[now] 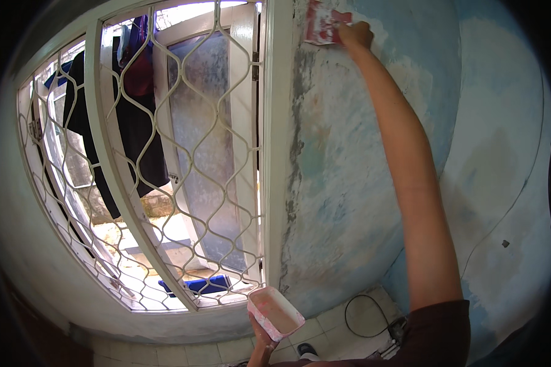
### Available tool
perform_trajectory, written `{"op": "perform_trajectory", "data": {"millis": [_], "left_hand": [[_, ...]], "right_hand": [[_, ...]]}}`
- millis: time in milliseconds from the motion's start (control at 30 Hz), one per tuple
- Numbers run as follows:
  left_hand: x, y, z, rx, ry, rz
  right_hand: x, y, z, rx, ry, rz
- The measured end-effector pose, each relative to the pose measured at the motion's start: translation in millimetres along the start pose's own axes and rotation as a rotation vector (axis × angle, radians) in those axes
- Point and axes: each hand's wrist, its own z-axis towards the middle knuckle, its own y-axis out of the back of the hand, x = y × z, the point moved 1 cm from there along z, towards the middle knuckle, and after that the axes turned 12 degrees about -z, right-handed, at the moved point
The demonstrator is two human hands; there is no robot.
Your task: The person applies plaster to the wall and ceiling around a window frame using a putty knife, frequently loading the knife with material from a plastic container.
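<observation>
1. The right hand (357, 38) grips a red scraper (319, 25) smeared with white, at the far end of the outstretched arm. The blade appears to lie against the patchy wall (343, 147), just right of the window frame (278, 122). With the arm stretched this far, pressure could turn uneven and leave ridges.
2. The scraper is close to the rough, dark strip of damaged wall beside the frame. A stroke drifting left could catch there, loosen flakes or smear the frame.
3. The left hand (263, 335) grips the pale tub (264, 322) from its near side, well apart from the scraper; some fingers are hidden. The tub looks tilted, so if attention stays on the far hand, it could tip or slip and spill paste onto the floor tiles (220, 352).
4. A looped dark cable (347, 313) lies on the floor, to the right of the person's foot (307, 350). A sideways step to the right could snag it, upsetting balance and tub together.
</observation>
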Motion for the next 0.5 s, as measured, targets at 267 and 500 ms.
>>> {"op": "perform_trajectory", "data": {"millis": [267, 500], "left_hand": [[-11.0, -24.3, -8.2, 0.050, -0.078, 0.060], [-11.5, -22.8, -12.8, -0.100, -0.071, 0.044]], "right_hand": [[28.6, 36.4, 17.1, -0.407, 0.729, 0.032], [-15.6, 22.5, -130.6, -0.046, 1.129, -0.139]]}}
